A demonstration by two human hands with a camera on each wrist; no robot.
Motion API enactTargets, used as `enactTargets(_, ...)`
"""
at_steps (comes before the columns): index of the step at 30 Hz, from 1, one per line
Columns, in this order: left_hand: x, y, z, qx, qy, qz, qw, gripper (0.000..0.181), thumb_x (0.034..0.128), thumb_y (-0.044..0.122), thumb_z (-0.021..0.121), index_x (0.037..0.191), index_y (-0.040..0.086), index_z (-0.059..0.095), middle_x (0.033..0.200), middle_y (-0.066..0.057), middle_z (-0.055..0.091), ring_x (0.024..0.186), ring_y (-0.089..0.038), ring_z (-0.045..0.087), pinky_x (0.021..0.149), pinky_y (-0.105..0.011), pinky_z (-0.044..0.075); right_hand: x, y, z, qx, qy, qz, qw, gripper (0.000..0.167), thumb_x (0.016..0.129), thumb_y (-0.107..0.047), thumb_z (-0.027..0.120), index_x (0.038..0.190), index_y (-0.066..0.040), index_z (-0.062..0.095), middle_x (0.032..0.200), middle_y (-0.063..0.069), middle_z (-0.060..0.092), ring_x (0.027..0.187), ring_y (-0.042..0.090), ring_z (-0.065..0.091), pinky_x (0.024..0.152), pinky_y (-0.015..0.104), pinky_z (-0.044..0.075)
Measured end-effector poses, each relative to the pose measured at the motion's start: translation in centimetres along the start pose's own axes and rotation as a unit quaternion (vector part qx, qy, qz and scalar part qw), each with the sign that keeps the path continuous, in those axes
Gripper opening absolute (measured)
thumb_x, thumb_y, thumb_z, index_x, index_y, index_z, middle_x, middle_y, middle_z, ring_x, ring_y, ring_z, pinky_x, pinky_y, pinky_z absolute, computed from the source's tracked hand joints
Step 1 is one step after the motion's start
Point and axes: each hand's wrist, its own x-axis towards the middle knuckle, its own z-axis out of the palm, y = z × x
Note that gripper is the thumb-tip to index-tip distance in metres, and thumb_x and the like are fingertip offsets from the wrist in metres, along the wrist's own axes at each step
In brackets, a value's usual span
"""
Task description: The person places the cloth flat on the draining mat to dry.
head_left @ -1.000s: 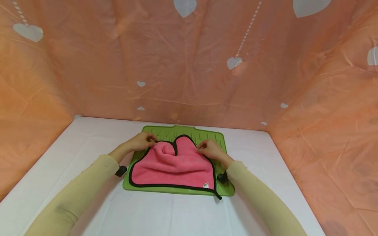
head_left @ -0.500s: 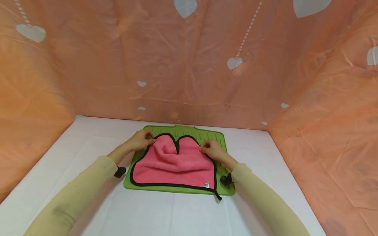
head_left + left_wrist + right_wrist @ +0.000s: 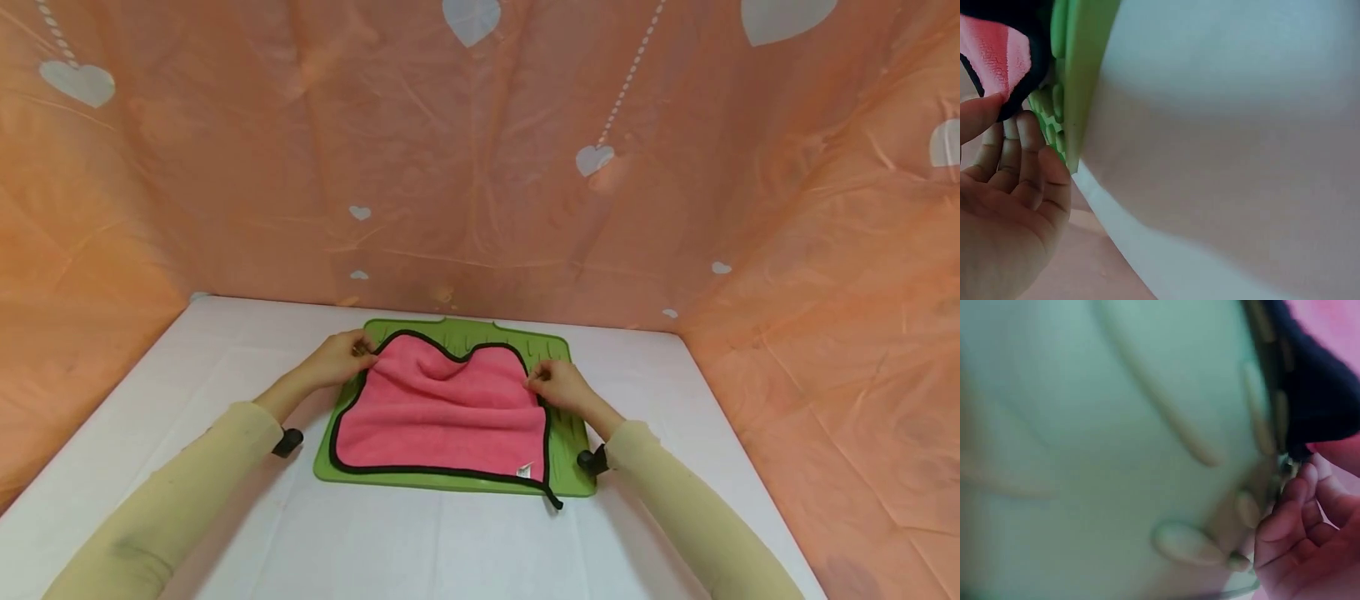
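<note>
A pink cloth point(image 3: 442, 433) with black edging lies over a green ridged mat point(image 3: 577, 442), its far edge dipping in the middle and soft folds running across it. My left hand point(image 3: 339, 358) pinches the cloth's far left edge between thumb and fingers; the left wrist view shows the thumb point(image 3: 982, 115) pressed on the pink fabric. On the far right edge my right hand point(image 3: 564, 386) pinches the black border, also seen in the right wrist view beside the mat's raised ribs point(image 3: 1185, 540). A small white tag point(image 3: 523, 471) and a black loop point(image 3: 553, 498) sit at the near right corner.
The mat rests on a white table point(image 3: 360, 542). An orange curtain point(image 3: 480, 208) with pale hearts stands along the back and both sides, close behind the mat's far edge.
Both hands have moved apart, the left leftward and the right rightward, still pinching the cloth. The deep notch in its far edge has spread into a shallow dip, and the folds have flattened.
</note>
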Motion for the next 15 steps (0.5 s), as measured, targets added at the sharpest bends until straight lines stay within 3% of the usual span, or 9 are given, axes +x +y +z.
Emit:
enactTargets(4,0.3,-0.3,0.1,0.019,-0.011,-0.002,0.9998,0.024,0.0986,0.013,0.067,0.112,-0.007,0.066,0.102,-0.021,0.069,0.097,-0.034,0.065,0.085,-0.046,0.053,0.1,0.2,0.1,-0.005,-0.024,0.003,0.9997,0.013,0.094,-0.016,0.073,0.092,-0.003,0.075,0.086,0.005,0.074,0.08,0.016,0.062,0.076,0.033,0.051)
enactTargets(8,0.9,-0.3,0.2,0.026,-0.014,-0.002,0.9996,0.026,0.0996,0.013,0.066,0.116,-0.008,0.066,0.106,-0.023,0.071,0.101,-0.036,0.066,0.089,-0.049,0.054,0.6,0.1,-0.3,-0.01,-0.019,0.016,0.9996,0.019,0.095,-0.022,0.073,0.099,-0.003,0.073,0.093,0.008,0.074,0.088,0.022,0.066,0.081,0.037,0.053)
enactTargets(15,2.4,-0.4,0.4,0.044,-0.012,0.036,0.9983,0.027,0.0994,0.008,0.065,0.12,-0.009,0.066,0.109,-0.023,0.073,0.108,-0.04,0.068,0.096,-0.054,0.052,2.8,0.3,-0.5,0.009,-0.002,0.017,0.9998,0.034,0.097,-0.022,0.071,0.119,0.003,0.071,0.107,0.018,0.075,0.095,0.03,0.07,0.086,0.041,0.055)
